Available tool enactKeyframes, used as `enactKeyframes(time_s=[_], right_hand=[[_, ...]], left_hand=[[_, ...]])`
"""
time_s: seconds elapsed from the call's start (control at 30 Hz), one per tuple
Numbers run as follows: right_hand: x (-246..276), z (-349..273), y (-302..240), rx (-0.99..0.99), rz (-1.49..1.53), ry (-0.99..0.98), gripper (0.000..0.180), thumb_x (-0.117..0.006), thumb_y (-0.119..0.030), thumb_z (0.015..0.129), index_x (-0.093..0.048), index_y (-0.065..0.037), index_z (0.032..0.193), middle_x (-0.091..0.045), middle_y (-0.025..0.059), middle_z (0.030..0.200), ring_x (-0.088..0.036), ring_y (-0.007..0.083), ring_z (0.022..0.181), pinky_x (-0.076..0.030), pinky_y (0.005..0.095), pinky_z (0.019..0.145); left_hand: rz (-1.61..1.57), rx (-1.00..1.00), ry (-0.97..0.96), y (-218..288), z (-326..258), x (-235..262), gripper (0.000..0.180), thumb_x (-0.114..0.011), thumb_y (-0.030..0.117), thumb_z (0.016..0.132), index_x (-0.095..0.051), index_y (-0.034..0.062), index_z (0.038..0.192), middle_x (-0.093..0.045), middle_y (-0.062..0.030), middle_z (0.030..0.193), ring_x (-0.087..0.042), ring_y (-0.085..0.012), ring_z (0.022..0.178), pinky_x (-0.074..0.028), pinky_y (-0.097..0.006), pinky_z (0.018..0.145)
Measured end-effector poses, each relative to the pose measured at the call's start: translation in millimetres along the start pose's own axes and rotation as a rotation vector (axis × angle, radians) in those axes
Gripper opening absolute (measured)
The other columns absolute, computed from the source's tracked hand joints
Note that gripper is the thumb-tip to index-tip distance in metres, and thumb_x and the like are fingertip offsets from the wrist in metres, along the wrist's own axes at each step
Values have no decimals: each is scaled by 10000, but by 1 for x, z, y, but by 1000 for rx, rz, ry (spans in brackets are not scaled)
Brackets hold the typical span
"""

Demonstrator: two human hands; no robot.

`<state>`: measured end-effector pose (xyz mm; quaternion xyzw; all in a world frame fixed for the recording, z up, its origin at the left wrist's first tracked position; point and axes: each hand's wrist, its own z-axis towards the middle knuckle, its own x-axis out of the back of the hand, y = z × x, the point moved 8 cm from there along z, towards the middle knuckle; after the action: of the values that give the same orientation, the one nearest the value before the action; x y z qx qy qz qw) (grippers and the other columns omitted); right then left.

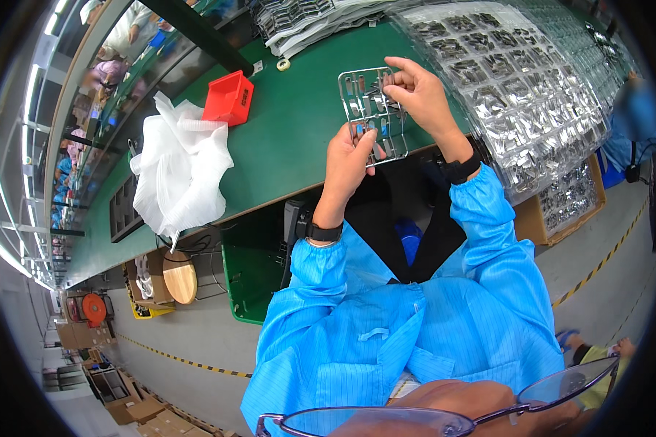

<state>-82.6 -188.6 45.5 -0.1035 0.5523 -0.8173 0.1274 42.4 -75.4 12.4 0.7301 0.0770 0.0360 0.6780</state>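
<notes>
Over the green table [284, 156], my left hand [348, 154] grips the lower left side of a silver wire rack [372, 115], thumb across its front. Several small shiny metal pieces sit within the rack's rows. At the rack's upper right edge is my right hand [418, 95], its thumb and index finger bent toward the wires and the other fingers curled. Whatever lies between those fingertips is too small to make out. To the right, a clear plastic tray [481, 98] holds many small metal pieces in compartments.
A red bin [228, 98] and crumpled white foam sheet [186, 164] lie to the left. Stacked trays [295, 22] and a tape roll [283, 65] are at the back. Below the edge stand a green crate [251, 269] and a cardboard box [532, 222]. Another person [634, 116] is at far right.
</notes>
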Motion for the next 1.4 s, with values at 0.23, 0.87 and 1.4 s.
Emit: enactKeyframes(time_s=[0.23, 0.87, 1.4], right_hand=[[-1, -9, -10, 99, -414, 152, 245, -596, 10, 815, -587, 11, 1060, -668, 55, 841, -614, 94, 683, -489, 220, 618], [4, -6, 35, -244, 100, 73, 237, -593, 33, 798, -581, 37, 1034, -653, 76, 815, -609, 121, 695, -495, 253, 622], [-22, -35, -54, 456, -672, -194, 423, -621, 23, 751, -567, -58, 1163, -599, 131, 864, -584, 321, 824, -489, 394, 704]], left_hand=[[79, -68, -34, -2, -13, -12, 161, -529, 155, 938, -523, 19, 1024, -612, -61, 690, -451, -45, 429, -352, -175, 385], [52, 23, 1, -11, -4, -6, 193, -458, 207, 968, -522, 42, 1045, -624, -57, 679, -454, -47, 415, -327, -166, 363], [351, -193, 50, 6, -7, -1, 156, -462, 143, 958, -556, 25, 1000, -600, -23, 646, -511, -53, 477, -398, -194, 394]])
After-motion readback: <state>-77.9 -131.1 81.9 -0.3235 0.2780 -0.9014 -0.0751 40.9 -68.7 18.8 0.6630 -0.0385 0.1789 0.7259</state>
